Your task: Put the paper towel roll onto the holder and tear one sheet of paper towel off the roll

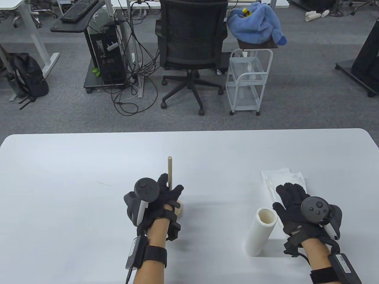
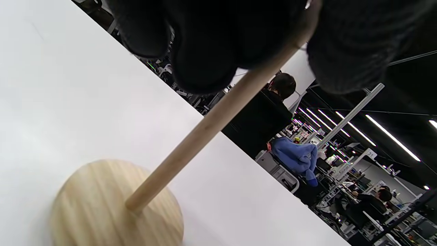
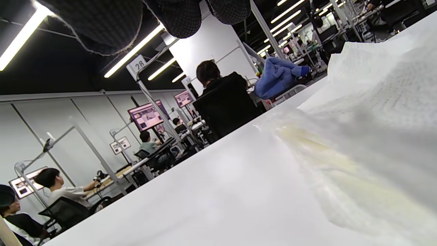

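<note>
Here, on a white table [image 1: 74, 177], the left hand [image 1: 161, 198] is curled around the thin upright rod of a wooden holder [image 1: 170, 173], whose round base [image 2: 116, 208] sits flat on the table under the palm. The rod's top pokes up above the fingers [image 2: 201, 44]. To the right, well apart from the holder, a paper towel roll [image 1: 260, 232] lies on its side, its open core end facing away from the person. Just beside it on the right, the right hand [image 1: 293, 204] rests flat with straight fingers on loose white paper towel sheets [image 1: 285, 177], holding nothing. The thumb is close to the roll's far end. Bare table lies between holder and roll, and on the far left. Beyond the table's far edge stand a black office chair [image 1: 192, 44] and a white wire cart [image 1: 248, 80] carrying a blue cloth [image 1: 257, 23].
</note>
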The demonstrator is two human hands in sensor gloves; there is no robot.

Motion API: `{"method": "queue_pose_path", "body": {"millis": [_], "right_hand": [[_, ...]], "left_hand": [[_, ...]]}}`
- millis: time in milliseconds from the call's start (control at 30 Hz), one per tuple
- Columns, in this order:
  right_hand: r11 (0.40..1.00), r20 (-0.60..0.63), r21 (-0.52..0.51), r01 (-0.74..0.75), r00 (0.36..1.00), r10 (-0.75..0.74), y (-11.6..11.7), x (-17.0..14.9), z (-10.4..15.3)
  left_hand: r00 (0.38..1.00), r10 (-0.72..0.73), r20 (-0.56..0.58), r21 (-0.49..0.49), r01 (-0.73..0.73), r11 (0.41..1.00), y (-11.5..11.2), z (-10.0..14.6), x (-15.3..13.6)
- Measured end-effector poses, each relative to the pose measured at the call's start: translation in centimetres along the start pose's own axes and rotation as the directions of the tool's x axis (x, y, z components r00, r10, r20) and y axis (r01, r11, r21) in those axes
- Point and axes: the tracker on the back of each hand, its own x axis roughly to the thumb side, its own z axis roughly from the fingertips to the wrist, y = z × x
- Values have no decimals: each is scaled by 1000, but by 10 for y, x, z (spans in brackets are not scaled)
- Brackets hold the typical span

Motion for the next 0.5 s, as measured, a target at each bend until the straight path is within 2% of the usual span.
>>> {"method": "queue_pose_path", "body": {"millis": [267,500], "right_hand": [[1000,20,10,11,1000,-11,3,4,-2],[1000,11,12,22,1000,-22,3,2,-2]], "left_hand": [[1000,-22,8,29,22,999,1,2,3],[998,-3,58,28,2,1000,-3,10,24]]}}
